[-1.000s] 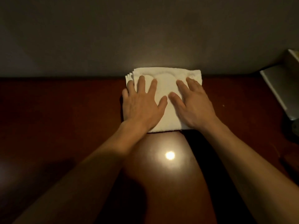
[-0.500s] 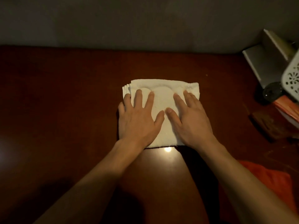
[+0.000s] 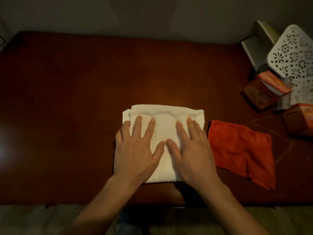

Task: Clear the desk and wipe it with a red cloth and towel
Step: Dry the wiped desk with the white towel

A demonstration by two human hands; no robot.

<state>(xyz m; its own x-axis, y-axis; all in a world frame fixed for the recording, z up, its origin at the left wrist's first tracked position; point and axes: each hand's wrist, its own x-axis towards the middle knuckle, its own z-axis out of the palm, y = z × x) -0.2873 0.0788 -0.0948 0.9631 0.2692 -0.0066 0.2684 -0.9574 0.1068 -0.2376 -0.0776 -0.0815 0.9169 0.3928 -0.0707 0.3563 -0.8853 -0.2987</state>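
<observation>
- Towel [image 3: 165, 131]: folded white, on the tabletop [image 3: 76, 99] near its front edge, long axis running away from the person.
- Left hand [image 3: 138, 150] and right hand [image 3: 192, 150] both lie on the towel, side by side.
- Grip: fingers spread flat, pressing, pinching nothing.
- Red cloth [image 3: 240, 150] lies just right of the towel, nearer the right hand.

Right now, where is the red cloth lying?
In the head view the red cloth lies flat on the desk, just right of the white towel under both hands, nearer than the boxes.
</observation>
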